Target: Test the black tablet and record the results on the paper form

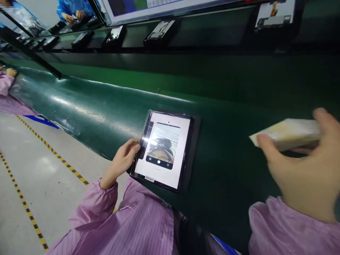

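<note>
A tablet with a lit screen is tilted up slightly over the green bench mat. Its screen shows a camera picture inside a white page, and a small label sits at its lower edge. My left hand grips the tablet's left edge between thumb and fingers. Off to the right, my right hand is closed around a whitish-yellow block, perhaps a folded wad or a small pack; motion blur hides its exact kind. Part of that block is covered by my fingers.
Behind the green mat, a raised line carries several opened devices in black trays. A framed sheet stands at the back. Dark metal posts rise at left. Co-workers' hands show at far left. Yellow-black tape marks the floor.
</note>
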